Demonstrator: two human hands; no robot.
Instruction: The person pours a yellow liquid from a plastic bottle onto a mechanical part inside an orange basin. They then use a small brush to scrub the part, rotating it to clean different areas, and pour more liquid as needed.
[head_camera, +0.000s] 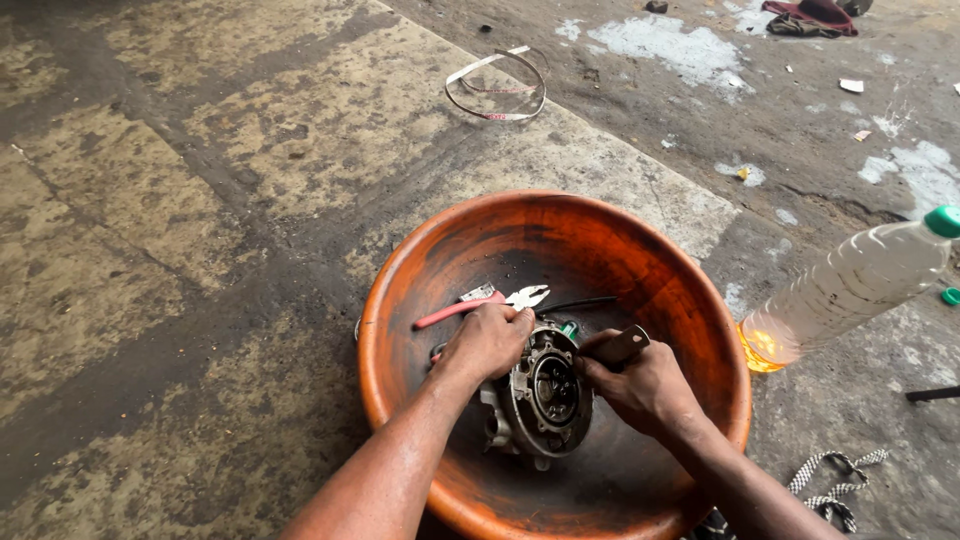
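Fingers: my left hand (487, 341) clamped over the top of the round metal engine part (541, 392); my right hand (640, 385) closed on a flat metal tool (621, 345).
Basin: orange basin (400, 300) held the part upright, leaning slightly.
Part: between both hands, touching each.
Pliers: red-handled pliers (478, 304) just behind my left hand.
Technique: best to brace firmly, scrape with short strokes.

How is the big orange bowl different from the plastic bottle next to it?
The orange bowl is wide, round and open on top; the plastic bottle is long, narrow and shut with a green cap. The bowl sits flat and looks grimy inside; the bottle is tilted and see-through. The bowl holds a metal part and pliers. Both are on the concrete ground.
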